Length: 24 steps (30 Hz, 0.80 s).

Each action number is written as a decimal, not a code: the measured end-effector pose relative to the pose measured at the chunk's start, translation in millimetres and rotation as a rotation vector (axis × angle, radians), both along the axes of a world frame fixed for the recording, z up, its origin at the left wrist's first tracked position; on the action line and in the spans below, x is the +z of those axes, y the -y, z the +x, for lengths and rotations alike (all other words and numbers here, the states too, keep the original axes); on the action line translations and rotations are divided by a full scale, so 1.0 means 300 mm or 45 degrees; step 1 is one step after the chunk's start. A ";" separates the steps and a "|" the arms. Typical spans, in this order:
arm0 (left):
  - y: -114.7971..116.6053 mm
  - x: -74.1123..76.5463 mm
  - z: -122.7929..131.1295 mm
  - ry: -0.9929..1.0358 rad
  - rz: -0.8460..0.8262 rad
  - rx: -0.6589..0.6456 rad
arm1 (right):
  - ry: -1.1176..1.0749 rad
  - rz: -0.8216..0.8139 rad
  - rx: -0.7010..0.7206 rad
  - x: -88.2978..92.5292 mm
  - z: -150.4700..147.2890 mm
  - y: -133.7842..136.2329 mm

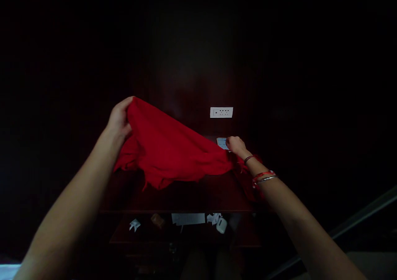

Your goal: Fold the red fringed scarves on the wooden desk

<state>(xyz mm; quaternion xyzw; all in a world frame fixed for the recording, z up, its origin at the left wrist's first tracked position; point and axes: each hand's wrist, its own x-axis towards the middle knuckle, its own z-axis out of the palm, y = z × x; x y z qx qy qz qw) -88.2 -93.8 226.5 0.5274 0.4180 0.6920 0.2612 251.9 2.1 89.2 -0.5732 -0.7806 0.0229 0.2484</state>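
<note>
A red cloth (173, 147) with loose threads along its lower edge hangs in folds above the dark shelf. My left hand (119, 116) is closed on its upper left corner, raised above the shelf. From there the cloth's top edge slants down, drawn fairly straight, to my right hand (237, 144), whose fingers are closed at its right end. The fingertips of that hand are partly hidden. Just behind the right hand lies a phone (221, 142) with a lit screen, partly covered by hand and cloth. More red fabric shows beside my right wrist.
A white socket panel (221, 112) is on the dark wall behind. The shelf edge (182, 211) runs across the front. On a lower shelf lie crumpled paper (134, 225), a brownish packet (157, 221), a white sheet (187, 218) and a small white case (221, 225).
</note>
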 end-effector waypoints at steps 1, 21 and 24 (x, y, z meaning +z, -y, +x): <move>-0.001 0.002 -0.032 -0.114 -0.009 0.084 | -0.004 0.009 -0.012 0.000 0.023 -0.007; -0.191 -0.610 0.229 -1.982 -0.375 -0.082 | 0.093 -0.201 0.525 -0.230 -0.248 0.022; -0.204 -0.561 0.228 -1.865 -0.230 -0.015 | -0.003 -0.182 0.532 -0.179 -0.218 0.012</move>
